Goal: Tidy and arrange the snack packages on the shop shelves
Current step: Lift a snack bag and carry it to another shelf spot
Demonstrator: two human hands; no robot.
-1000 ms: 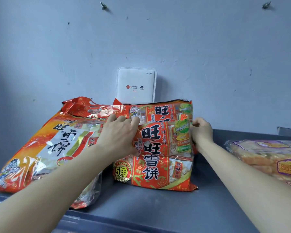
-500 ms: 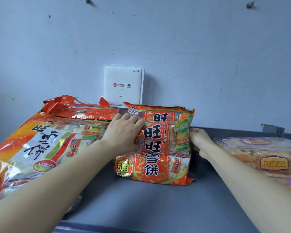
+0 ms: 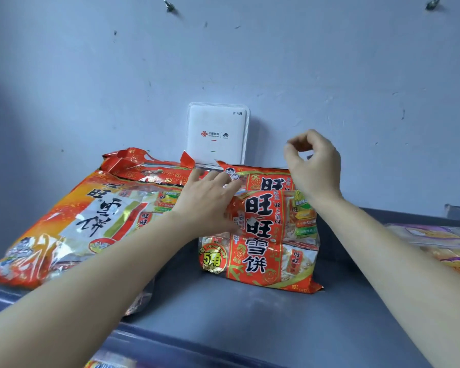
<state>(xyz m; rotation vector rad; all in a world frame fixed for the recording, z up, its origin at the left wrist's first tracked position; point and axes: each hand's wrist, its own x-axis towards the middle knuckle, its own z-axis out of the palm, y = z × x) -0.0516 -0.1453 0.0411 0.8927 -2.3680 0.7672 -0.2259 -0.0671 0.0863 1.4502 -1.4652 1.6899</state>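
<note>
Red-orange snack pack (image 3: 260, 235), part clear, with big black characters down the front and a round yellow badge low on its left, stands upright mid grey shelf (image 3: 250, 314), with a matching pack (image 3: 266, 179) right behind it by the wall. Left hand (image 3: 210, 205) holds its upper left edge, fingers over the top, thumb on the front; right hand (image 3: 314, 166) is above the top right corner, fingers curled in, holding nothing. Bigger orange bag (image 3: 77, 221) lies tilted at left, white router (image 3: 218, 134) on the wall, pale pack (image 3: 441, 243) far right.

Shelf (image 3: 250, 322): orange pack (image 3: 72, 229), red pack (image 3: 263, 251), clear pack (image 3: 441, 245).
</note>
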